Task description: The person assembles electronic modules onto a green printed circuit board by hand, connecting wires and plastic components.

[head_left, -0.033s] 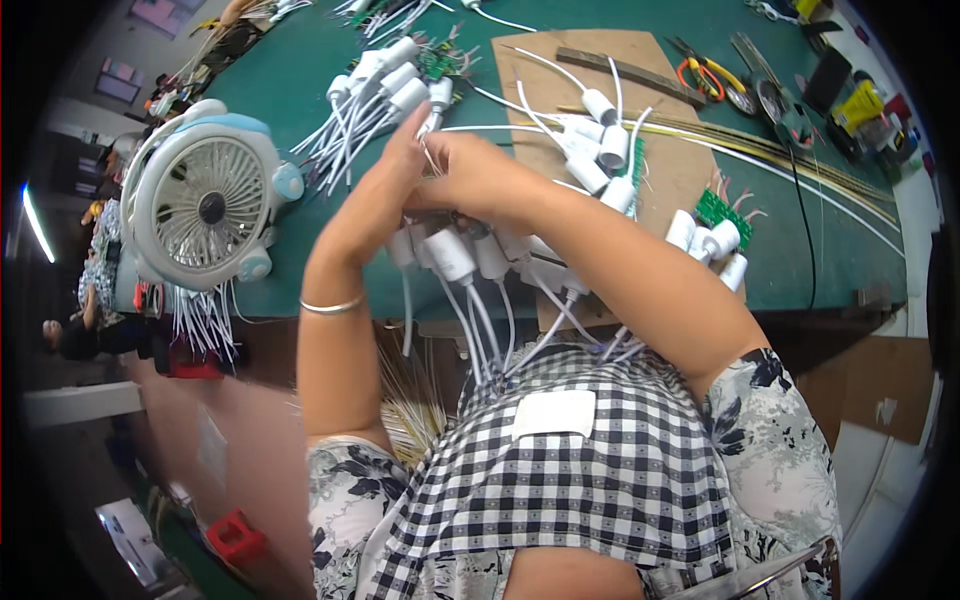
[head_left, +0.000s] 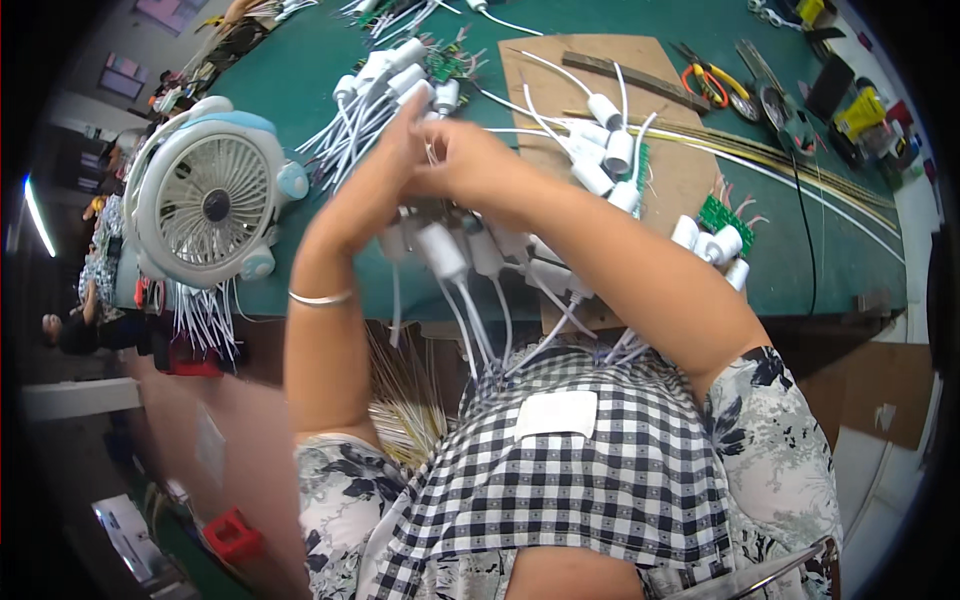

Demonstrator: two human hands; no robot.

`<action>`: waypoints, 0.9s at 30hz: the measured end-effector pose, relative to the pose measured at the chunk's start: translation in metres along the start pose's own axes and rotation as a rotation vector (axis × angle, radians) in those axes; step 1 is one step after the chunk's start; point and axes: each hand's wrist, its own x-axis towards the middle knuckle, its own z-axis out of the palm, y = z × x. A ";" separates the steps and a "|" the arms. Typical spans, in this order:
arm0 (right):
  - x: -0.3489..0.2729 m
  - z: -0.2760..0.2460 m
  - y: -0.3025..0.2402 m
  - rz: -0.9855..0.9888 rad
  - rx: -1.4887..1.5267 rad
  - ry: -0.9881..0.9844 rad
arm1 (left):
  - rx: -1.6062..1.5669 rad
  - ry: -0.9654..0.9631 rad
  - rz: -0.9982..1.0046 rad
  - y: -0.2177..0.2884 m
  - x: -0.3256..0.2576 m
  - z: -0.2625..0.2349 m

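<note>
My left hand point(head_left: 402, 150) and my right hand point(head_left: 465, 165) meet over the green table, fingers closed together in a pinch. Thin pale wire shows in the gap between them, but what each holds is mostly hidden by the fingers. Below my hands, several white cylinders point(head_left: 441, 252) with white cables hang toward the table's near edge. Just beyond lies a bundle of similar white cylinders point(head_left: 405, 80) with cables, beside a green circuit board point(head_left: 445, 66).
A white-and-blue fan point(head_left: 215, 205) stands at the left. To the right, a brown board point(head_left: 660, 195) carries more white cylinders point(head_left: 618, 150). Another green circuit board point(head_left: 722, 214) lies near my right forearm. Orange-handled pliers point(head_left: 705, 85) and long thin rods point(head_left: 800, 160) lie farther right.
My left forearm has shifted slightly to the left. The cylinders hanging below my hands have swung a little left too. My hands stay together.
</note>
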 end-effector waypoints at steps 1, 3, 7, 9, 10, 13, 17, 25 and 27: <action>0.015 0.003 -0.008 -0.141 0.050 0.103 | 0.150 0.010 -0.013 0.021 0.008 -0.013; 0.036 0.011 -0.035 -0.334 0.193 0.184 | 0.106 0.156 0.099 0.037 0.025 -0.060; 0.078 -0.036 -0.067 -0.368 0.328 0.223 | 0.321 0.181 0.496 0.103 0.021 -0.055; 0.105 -0.036 -0.076 -0.363 0.345 0.381 | 0.948 0.392 0.565 0.059 0.026 -0.069; 0.113 -0.042 -0.073 -0.265 0.399 0.408 | 0.829 0.402 0.467 0.044 0.029 -0.052; 0.140 -0.065 -0.016 -0.239 0.388 0.723 | 1.095 0.421 0.073 0.000 0.043 0.011; 0.132 -0.049 -0.001 -0.202 0.375 0.865 | 1.093 0.593 0.194 -0.060 0.047 0.019; 0.100 -0.107 -0.036 0.044 -0.145 0.503 | 1.215 0.285 0.282 -0.059 0.075 -0.049; 0.076 -0.133 -0.031 -0.132 -0.508 0.532 | 1.181 0.278 0.290 -0.068 0.065 -0.051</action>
